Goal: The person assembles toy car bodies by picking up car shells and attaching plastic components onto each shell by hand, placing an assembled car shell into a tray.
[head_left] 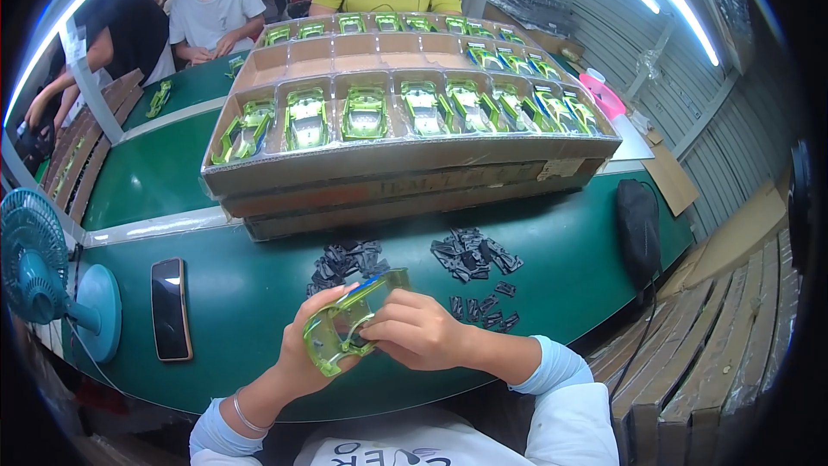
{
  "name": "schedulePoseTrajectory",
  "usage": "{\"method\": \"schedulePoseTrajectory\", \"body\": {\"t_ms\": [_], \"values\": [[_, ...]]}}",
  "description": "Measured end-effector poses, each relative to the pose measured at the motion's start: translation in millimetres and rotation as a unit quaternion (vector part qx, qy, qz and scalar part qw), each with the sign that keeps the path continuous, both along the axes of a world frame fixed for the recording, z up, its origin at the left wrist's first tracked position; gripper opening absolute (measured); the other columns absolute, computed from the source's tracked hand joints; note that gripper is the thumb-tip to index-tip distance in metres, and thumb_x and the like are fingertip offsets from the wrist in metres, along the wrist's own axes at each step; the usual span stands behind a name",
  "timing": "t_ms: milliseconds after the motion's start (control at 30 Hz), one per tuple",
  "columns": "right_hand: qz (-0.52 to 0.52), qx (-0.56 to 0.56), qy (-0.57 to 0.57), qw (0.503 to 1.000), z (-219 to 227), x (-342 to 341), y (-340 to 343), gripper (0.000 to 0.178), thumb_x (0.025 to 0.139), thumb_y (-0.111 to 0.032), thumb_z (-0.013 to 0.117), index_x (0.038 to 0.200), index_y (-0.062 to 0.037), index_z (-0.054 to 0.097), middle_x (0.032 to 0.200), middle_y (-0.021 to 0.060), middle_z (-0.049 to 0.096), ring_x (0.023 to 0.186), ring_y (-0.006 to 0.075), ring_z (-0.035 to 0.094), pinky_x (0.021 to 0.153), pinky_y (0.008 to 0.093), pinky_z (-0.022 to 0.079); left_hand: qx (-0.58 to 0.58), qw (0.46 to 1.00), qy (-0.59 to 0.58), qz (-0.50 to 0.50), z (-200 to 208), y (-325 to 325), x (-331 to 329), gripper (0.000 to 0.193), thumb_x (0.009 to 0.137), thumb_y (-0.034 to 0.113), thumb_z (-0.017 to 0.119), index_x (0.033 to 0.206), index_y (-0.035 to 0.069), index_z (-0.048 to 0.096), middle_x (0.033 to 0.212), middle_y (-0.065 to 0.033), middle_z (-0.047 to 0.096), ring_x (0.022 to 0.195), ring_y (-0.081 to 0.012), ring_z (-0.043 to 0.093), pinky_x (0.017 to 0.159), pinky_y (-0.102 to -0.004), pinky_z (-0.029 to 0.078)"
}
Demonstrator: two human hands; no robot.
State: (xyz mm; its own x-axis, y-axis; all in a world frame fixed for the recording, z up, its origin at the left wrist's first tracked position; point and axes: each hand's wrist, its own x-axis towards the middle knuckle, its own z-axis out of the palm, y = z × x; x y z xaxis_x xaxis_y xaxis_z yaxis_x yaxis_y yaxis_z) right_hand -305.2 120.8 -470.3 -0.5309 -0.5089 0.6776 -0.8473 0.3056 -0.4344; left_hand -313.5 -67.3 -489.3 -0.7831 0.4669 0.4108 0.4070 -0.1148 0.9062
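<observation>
A lime-green toy car body shell (326,347) is tilted up on its side above the table's near edge. My left hand (302,341) is closed round its left side and holds it. My right hand (416,330) reaches into the hollow of the shell, its fingers pinched together. A small dark part shows at those fingertips, too covered to make out fully. Just beyond my hands lies a pile of small black plastic parts (347,262). To its right is a second pile of black parts (470,255), with several loose black pieces (488,312) nearer me.
A large divided cardboard box (388,174) filled with green car shells stands across the table. On the left are a phone (172,309) and a teal fan (97,315). A black pouch (636,233) lies right. Stacked cartons (690,362) flank the table; people sit opposite.
</observation>
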Motion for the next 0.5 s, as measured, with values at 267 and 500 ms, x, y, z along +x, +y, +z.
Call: {"method": "schedulePoseTrajectory", "body": {"t_ms": [267, 500], "values": [[-0.006, -0.066, -0.054, 0.996, 0, 3, 2, 0.027, 0.060, 0.004, 0.067, 0.085, -0.0011, 0.059, 0.076, 0.0077, 0.057, 0.066, 0.0223, 0.053, 0.060, 0.0309, 0.042, -0.059, 0.997, 0.035, 0.038, 7, 3, 2, 0.067, 0.065, 0.006, 0.074, 0.120, 0.000, 0.036, 0.106, -0.0122, 0.054, 0.094, -0.0165, 0.056, 0.079, -0.0279, 0.047], [0.004, -0.104, -0.195, 0.975, 1, 1, 1, 0.015, 0.068, 0.001, 0.064, 0.082, -0.0010, 0.060, 0.072, 0.0078, 0.057, 0.066, 0.0211, 0.053, 0.061, 0.0303, 0.041, -0.031, 0.999, -0.044, 0.009, -4, 0, -5, 0.065, 0.066, 0.007, 0.073, 0.119, -0.001, 0.036, 0.112, -0.0110, 0.050, 0.101, -0.0165, 0.051, 0.087, -0.0294, 0.042]]}}
